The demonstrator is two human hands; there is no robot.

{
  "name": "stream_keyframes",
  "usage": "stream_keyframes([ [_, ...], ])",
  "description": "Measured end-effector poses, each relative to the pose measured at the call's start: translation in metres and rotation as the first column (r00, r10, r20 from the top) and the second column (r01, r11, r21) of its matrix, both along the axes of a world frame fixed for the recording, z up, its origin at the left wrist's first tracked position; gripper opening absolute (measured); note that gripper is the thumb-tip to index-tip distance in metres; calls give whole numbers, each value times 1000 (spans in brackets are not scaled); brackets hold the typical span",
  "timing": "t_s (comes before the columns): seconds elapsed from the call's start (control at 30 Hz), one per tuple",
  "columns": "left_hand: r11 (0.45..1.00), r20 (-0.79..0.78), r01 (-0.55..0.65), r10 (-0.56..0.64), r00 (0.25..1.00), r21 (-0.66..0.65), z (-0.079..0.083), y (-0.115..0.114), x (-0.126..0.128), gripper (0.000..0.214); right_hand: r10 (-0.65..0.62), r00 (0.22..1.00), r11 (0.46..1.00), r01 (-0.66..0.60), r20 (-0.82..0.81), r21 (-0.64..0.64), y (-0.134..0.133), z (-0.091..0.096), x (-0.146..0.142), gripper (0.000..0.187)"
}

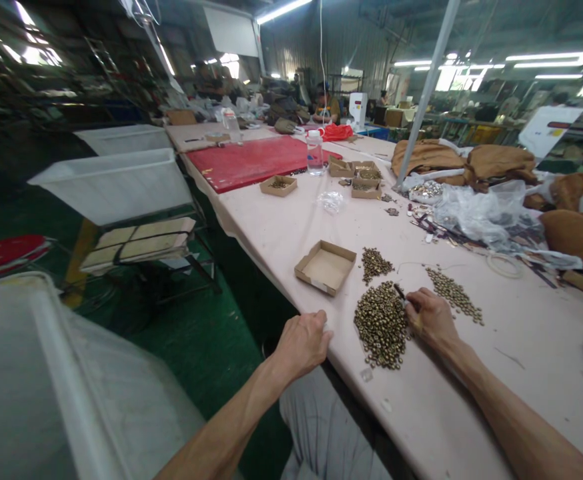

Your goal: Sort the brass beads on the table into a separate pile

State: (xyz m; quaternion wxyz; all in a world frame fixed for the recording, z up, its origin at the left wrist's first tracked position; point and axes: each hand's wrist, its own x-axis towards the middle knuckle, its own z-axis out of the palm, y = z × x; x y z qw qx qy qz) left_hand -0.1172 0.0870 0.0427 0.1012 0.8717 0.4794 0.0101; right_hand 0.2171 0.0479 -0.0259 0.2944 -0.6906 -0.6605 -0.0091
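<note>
Brass-coloured studs [380, 323] heaped on the pale desk [436, 423], just right of the frame's centre.
Head view: the right hand [431, 320] pinches a small dark piece [399, 292] between its fingers at the heap's edge; the left hand [301, 343] curls at the desk edge, bottom centre, its grip impossible to tell. A clear bottle [315, 159], upper centre, bears a coloured mark too small to read. Nearby cardboard boxes [366, 194] contain little metal pieces [281, 182].
</note>
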Motion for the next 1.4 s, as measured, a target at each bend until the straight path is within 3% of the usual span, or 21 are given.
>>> stream_keyframes([
  [0.7, 1000, -44, -8, 9, 999, 4, 1, 3, 1, 21, -79, 996, 997, 80, 45, -8, -3, -3, -2, 26],
  [1.0, 1000, -28, 4, -4, 1000, 31, 0, 3, -1, 20, -105, 993, 994, 104, 47, 28, 9, -9, -1, 30],
  [1.2, 1000, -44, -7, 8, 999, 26, 3, 2, 1, 21, -259, 963, 965, 255, 74, 58, 11, -9, 22, 29],
  [1.27, 1000, -37, -12, 13, 999, 23, 1, 1, 0, 21, -223, 974, 973, 220, 47, 76, 10, -9, 25, 29],
  [1.4, 1000, -23, -14, 15, 1000, 24, -4, 1, -1, 22, -17, 999, 996, 20, -29, 83, 6, -6, 14, 28],
])
